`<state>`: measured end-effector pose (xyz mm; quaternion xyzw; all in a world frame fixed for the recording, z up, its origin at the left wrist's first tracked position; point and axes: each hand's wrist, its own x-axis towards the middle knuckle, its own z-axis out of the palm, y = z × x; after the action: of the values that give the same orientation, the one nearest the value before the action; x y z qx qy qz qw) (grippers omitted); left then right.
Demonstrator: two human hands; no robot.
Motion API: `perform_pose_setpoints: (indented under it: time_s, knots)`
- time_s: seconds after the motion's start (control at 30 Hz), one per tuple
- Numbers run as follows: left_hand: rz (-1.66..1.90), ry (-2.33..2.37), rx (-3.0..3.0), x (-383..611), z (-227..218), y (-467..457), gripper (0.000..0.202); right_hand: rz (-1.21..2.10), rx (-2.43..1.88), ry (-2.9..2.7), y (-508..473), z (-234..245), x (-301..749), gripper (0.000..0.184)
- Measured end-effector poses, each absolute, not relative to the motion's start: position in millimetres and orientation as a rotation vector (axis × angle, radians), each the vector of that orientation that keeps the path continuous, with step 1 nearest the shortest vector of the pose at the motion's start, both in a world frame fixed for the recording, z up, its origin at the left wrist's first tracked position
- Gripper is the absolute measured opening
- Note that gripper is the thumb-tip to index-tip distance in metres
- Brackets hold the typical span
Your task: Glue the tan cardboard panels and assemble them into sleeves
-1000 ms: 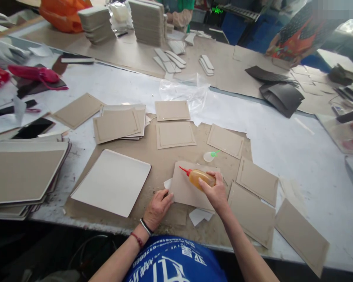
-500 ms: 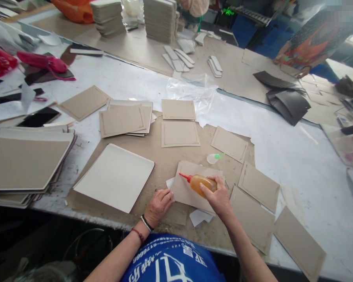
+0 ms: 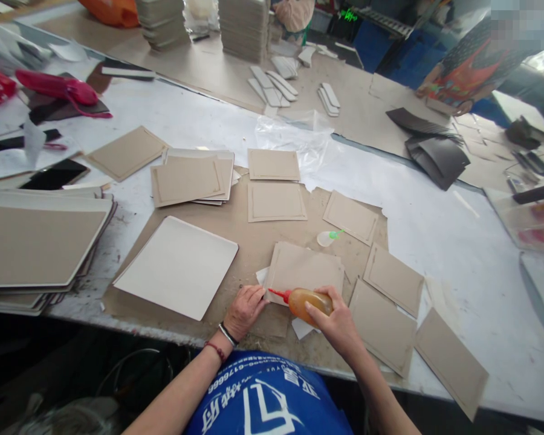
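In the middle of the table lies a greyish-brown cardboard panel [image 3: 306,266], on top of other pieces. My right hand [image 3: 338,317] is wrapped round a glue bottle [image 3: 306,302] of amber liquid, tilted so its red nozzle points left at the panel's lower left corner. My left hand [image 3: 245,309] is at that same corner, fingers close together and bent against the panel's edge; its thumb is hard to see. White paper scraps [image 3: 303,328] stick out from under the panel. A small white bottle with a green tip [image 3: 327,238] lies just beyond it.
Similar panels with lines along their edges lie around, such as one at right [image 3: 394,279]. A large pale board [image 3: 176,269] is at left, beside a board stack [image 3: 40,241]. Clear plastic [image 3: 294,133] lies behind. Across the table a person [image 3: 466,72] handles pieces.
My right hand has brought the glue bottle toward me along the panel's left edge, from near its upper left corner to the lower left one. My left hand stays by the panel.
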<state>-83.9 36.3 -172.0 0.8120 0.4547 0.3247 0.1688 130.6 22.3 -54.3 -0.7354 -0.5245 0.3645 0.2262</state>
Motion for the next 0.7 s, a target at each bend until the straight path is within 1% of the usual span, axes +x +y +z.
perform_pose_setpoints:
  time_s: [0.33,0.53,0.7]
  knots:
    - [0.935,1.267,2.303,-84.5,-175.1,35.9,0.022,0.991,-2.029,-1.426,10.4,-51.6,128.5,0.028]
    - [0.895,1.244,2.315,-86.7,-174.2,36.4,0.021,0.925,-2.073,-1.416,-3.0,-50.6,136.9,0.028]
    - [0.93,1.226,2.327,-86.7,-176.3,37.7,0.023,0.885,-2.115,-1.396,-15.6,-49.5,148.3,0.027]
